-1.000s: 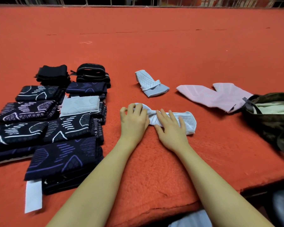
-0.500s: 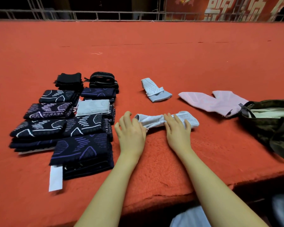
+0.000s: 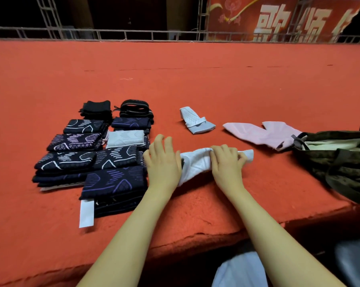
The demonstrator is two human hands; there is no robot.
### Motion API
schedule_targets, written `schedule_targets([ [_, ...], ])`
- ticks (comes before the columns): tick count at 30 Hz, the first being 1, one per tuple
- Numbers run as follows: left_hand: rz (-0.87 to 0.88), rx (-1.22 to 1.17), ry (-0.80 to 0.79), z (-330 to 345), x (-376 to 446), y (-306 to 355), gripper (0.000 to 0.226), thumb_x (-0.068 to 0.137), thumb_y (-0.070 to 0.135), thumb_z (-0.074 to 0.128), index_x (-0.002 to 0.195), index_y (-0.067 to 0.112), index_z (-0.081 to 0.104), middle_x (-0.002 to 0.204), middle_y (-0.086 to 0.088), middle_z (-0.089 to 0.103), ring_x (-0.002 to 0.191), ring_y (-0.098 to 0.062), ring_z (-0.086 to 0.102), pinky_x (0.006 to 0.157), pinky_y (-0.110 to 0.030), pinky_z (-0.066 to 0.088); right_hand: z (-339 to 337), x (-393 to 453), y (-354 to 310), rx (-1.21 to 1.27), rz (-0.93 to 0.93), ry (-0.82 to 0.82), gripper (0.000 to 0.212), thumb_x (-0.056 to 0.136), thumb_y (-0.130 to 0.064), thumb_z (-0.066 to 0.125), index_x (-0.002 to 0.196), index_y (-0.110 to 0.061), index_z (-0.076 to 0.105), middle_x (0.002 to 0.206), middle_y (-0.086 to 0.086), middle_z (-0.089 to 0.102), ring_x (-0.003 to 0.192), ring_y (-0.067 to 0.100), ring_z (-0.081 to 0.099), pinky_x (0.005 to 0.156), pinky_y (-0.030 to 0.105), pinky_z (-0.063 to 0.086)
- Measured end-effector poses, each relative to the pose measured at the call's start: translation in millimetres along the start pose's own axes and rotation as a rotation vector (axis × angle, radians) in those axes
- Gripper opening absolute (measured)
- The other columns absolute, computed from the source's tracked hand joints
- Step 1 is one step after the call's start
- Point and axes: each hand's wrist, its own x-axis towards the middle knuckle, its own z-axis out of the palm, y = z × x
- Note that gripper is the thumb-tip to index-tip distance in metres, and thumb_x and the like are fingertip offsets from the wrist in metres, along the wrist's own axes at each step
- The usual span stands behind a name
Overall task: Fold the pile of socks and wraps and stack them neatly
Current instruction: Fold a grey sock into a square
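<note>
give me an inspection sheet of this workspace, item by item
surface: red felt table, front edge worn.
job's things: white sock under both hands; grey folded sock and pink wrap lie apart behind it; folded dark patterned stacks at left.
clutter: camouflage bag at right, open; white tag sticking out of the nearest stack.
grips: left hand flat, fingers spread, on the sock's left end; right hand curled round its middle.
cables: nothing seen.
surroundings: metal railing, red banner behind.
</note>
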Motion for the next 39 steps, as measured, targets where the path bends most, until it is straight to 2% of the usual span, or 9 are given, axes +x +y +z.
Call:
schedule_targets([
  [3,0.158,-0.144,-0.263,-3.7,1.7,-3.2,0.032,0.089,0.016,0.044,0.117,0.020,0.060,0.119,0.002,0.060,0.111,-0.020,0.050,0.084,-0.032,0.021,4.1,4.1,-3.7,-0.029,-0.007,-0.064,0.033,0.087,-0.030,0.035,0.086,-0.019,0.066,0.080,0.000,0.059,0.078,0.029,0.056,0.074,0.036,0.020],
  [5,0.187,-0.245,-0.418,0.2,-3.6,-6.8,0.026,0.097,0.026,0.041,0.111,0.027,0.062,0.116,0.012,0.060,0.116,-0.012,0.044,0.086,-0.029,0.015,7.6,6.8,-3.6,-0.059,0.002,-0.131,0.035,0.088,-0.033,0.035,0.088,-0.019,0.067,0.084,0.001,0.060,0.083,0.030,0.056,0.076,0.036,0.019],
  [11,0.176,-0.323,-0.536,0.8,-16.0,-12.0,0.020,0.094,0.041,0.052,0.102,0.026,0.062,0.099,0.012,0.057,0.103,-0.013,0.044,0.082,-0.028,0.018,14.9,6.5,-4.6,-0.210,0.051,-0.418,0.030,0.102,-0.035,0.035,0.119,-0.029,0.059,0.116,-0.001,0.054,0.113,0.024,0.043,0.084,0.036,0.014],
  [18,-0.041,-0.580,-0.250,-18.9,-11.1,-17.8,0.010,0.087,0.034,0.045,0.087,0.035,0.055,0.087,0.017,0.053,0.092,-0.004,0.048,0.078,-0.026,0.020,14.0,10.2,6.4,0.013,0.116,-0.386,0.028,0.101,-0.032,0.039,0.118,-0.028,0.060,0.108,-0.003,0.057,0.108,0.021,0.044,0.088,0.034,0.015],
  [24,-0.117,-0.643,-0.110,-26.2,0.4,-13.0,0.020,0.091,0.024,0.047,0.080,0.041,0.046,0.088,0.017,0.057,0.085,0.009,0.049,0.085,-0.022,0.026,5.7,16.8,7.2,0.117,0.097,-0.190,0.031,0.099,-0.033,0.032,0.100,-0.020,0.060,0.094,-0.008,0.062,0.094,0.019,0.049,0.084,0.033,0.015],
  [29,-0.255,-0.567,-0.106,-26.6,14.0,-6.2,0.015,0.095,0.015,0.049,0.087,0.026,0.054,0.087,0.012,0.060,0.088,-0.009,0.055,0.082,-0.026,0.022,-1.5,32.3,4.9,-0.026,-0.022,-0.076,0.026,0.094,-0.028,0.042,0.081,-0.020,0.063,0.079,-0.005,0.061,0.080,0.023,0.052,0.072,0.030,0.010],
  [34,-0.213,-0.122,-0.255,-13.7,21.7,-3.5,0.038,0.092,0.013,0.049,0.130,0.012,0.048,0.129,-0.009,0.051,0.118,-0.033,0.045,0.093,-0.043,0.030,5.4,32.7,-0.8,0.033,0.003,-0.010,0.029,0.082,-0.030,0.045,0.097,-0.023,0.069,0.104,0.003,0.060,0.092,0.031,0.052,0.080,0.034,0.020],
  [37,-0.067,-0.087,-0.197,-4.0,-0.9,-2.3,0.029,0.078,0.012,0.065,0.106,0.006,0.060,0.102,-0.016,0.058,0.091,-0.039,0.056,0.074,-0.046,0.042,9.6,15.6,-0.2,0.116,-0.118,-0.089,0.030,0.081,-0.030,0.042,0.094,-0.022,0.069,0.092,-0.001,0.060,0.082,0.028,0.056,0.070,0.025,0.011],
  [39,-0.031,-0.019,-0.170,5.1,-23.1,-4.9,0.023,0.075,0.026,0.059,0.090,0.009,0.060,0.087,-0.013,0.057,0.074,-0.034,0.056,0.061,-0.041,0.044,13.4,-0.9,0.3,0.184,-0.178,-0.206,0.030,0.083,-0.034,0.042,0.095,-0.022,0.067,0.089,-0.007,0.060,0.083,0.023,0.056,0.071,0.025,0.010],
])
